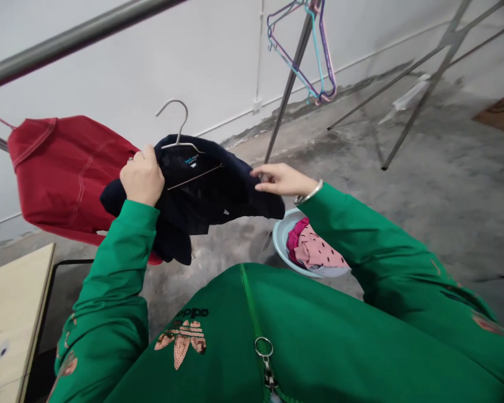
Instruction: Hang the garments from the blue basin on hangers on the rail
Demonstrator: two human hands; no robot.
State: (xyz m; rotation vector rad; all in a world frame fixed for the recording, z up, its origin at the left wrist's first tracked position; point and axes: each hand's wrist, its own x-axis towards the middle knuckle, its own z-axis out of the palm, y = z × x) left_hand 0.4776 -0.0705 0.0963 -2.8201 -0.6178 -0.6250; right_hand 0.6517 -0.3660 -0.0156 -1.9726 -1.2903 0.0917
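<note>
A dark navy shirt (205, 190) with a small printed label hangs spread between my two hands. Inside its neck is a hanger (180, 126), whose hook sticks up bare and whose thin lower bar crosses the opening. My left hand (143, 176) is closed around the shirt's left shoulder, over the hanger's end. On the other side my right hand (279, 180) pinches the cloth at the right shoulder, with a bracelet at its wrist. Just left of my left hand hangs a red garment (71, 173).
A metal rail (75, 36) runs across the upper left. Purple, blue and pink hangers (319, 56) hang by a rack leg (289, 84). A light blue basin (280, 240) with pink dotted clothing (319, 246) stands on the floor below my right arm. A cardboard box (499, 112) lies far right.
</note>
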